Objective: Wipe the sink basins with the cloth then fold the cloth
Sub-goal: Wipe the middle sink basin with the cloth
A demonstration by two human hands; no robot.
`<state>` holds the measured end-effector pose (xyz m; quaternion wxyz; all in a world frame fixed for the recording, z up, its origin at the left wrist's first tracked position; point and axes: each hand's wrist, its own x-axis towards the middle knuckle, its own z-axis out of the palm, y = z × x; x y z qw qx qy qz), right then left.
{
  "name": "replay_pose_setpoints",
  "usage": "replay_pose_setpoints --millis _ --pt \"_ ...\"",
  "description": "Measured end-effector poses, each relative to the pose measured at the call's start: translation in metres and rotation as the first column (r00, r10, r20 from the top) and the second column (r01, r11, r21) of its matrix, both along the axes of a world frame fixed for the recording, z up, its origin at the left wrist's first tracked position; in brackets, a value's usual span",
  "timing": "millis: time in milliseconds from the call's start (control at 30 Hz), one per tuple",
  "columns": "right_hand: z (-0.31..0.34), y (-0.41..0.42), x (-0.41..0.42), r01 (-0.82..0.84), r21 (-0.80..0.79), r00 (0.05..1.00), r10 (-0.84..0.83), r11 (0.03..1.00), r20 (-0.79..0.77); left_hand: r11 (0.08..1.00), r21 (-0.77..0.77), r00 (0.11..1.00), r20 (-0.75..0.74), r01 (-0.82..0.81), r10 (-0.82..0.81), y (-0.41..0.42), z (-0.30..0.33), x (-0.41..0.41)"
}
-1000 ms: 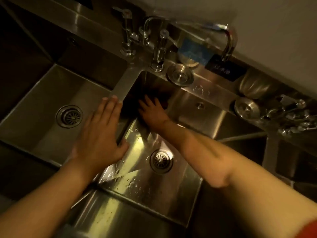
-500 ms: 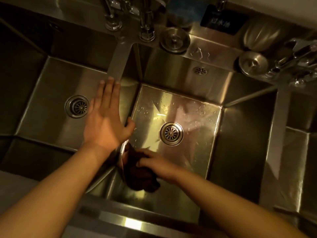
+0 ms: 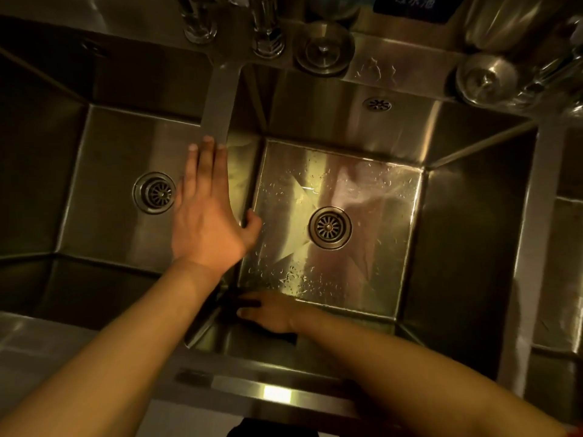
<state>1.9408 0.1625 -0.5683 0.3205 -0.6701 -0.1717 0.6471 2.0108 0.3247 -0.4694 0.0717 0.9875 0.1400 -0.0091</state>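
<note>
Below, seen from the head camera looking straight down, a steel sink unit holds two square basins side by side. The left basin (image 3: 110, 184) lies at about 9 o'clock of the view, with a round drain (image 3: 154, 193) in its floor. The middle basin (image 3: 441, 231) fills the centre and 3 o'clock side; its floor is wet with droplets, and its drain (image 3: 330, 227) sits near the middle.

Between the basins runs a narrow steel divider (image 3: 220, 99). The left hand (image 3: 209, 222) lies flat along it, fingers straight and together pointing toward 12 o'clock, thumb spread out toward the middle basin. It holds nothing.

The right hand (image 3: 271, 312) is down in the middle basin at its 6 to 7 o'clock corner, against the near wall. Its fingers point toward 9 o'clock and lie over a dark cloth (image 3: 232, 302), pressing it against the steel. Only a small dark patch of the cloth shows past the fingertips, so its shape cannot be told; whether the fingers curl around it is also unclear.

Along the back ledge, at 12 o'clock, stand the bases of the taps (image 3: 268, 36), with a round strainer plug (image 3: 325, 47) just beside them. A second plug (image 3: 487, 80) rests at 1 to 2 o'clock, near some shiny metal items too blurred to name.
</note>
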Motion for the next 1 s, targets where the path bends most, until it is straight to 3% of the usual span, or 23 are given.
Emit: replay_pose_setpoints --millis 167,367,533,667,833,933,1000 --pt "-0.027 -0.095 0.007 -0.022 -0.137 0.999 0.028 0.99 0.04 1.0 -0.024 1.0 -0.002 -0.014 0.014 -0.003 0.0 -0.001" --pt "0.014 -0.19 0.008 0.046 -0.291 0.996 -0.022 0.955 0.085 0.998 -0.055 0.999 -0.018 -0.031 0.03 -0.004 0.004 0.0" --pt "0.072 -0.126 -0.004 0.046 -0.053 0.988 -0.037 0.998 0.149 0.999 -0.046 1.0 -0.002 -0.029 0.029 -0.003 0.002 0.001" --pt "0.078 -0.044 -0.018 0.048 0.108 0.975 -0.071 0.993 0.212 0.999 -0.041 1.0 -0.014 -0.023 0.022 -0.004 0.002 0.0" --pt "0.032 -0.032 -0.014 0.034 -0.006 0.987 -0.033 0.999 0.158 0.997 -0.074 0.998 -0.048 -0.031 0.027 -0.005 0.011 0.004" --pt "0.007 -0.093 0.001 0.031 -0.092 0.995 -0.021 0.995 0.099 0.995 -0.093 0.998 -0.062 -0.036 0.03 -0.006 0.016 0.005" --pt "-0.006 -0.151 0.009 0.017 -0.239 0.996 0.004 0.971 0.089 0.995 -0.092 0.997 -0.069 -0.039 0.033 -0.007 0.017 0.005"
